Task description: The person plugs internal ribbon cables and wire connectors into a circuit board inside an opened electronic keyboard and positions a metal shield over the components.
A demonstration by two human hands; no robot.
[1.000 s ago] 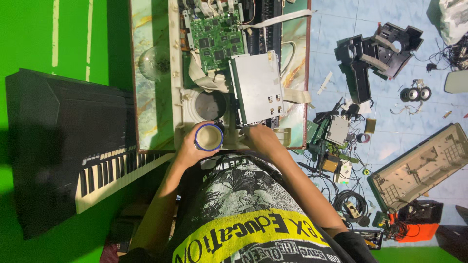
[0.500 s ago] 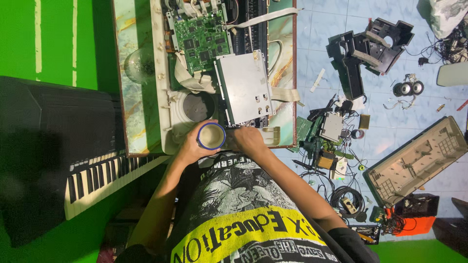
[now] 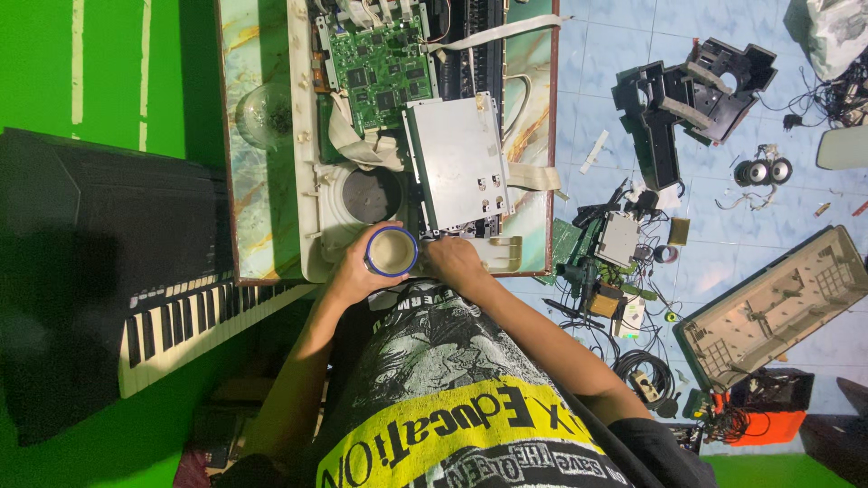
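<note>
The left hand (image 3: 348, 271) grips a blue-rimmed white enamel cup (image 3: 391, 251) by its wall. The cup is probably rigid, light and spillable. The right hand (image 3: 455, 260) rests closed beside the grey metal drive casing (image 3: 459, 163); what it grips cannot be told.

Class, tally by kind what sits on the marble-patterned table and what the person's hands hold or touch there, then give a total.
Green circuit board: 1
Grey metal drive box: 1
Clear glass bowl: 1
Blue-rimmed white cup, held by the left hand: 1
Cream plastic casing, right hand at its near edge: 1
Total: 5
</note>
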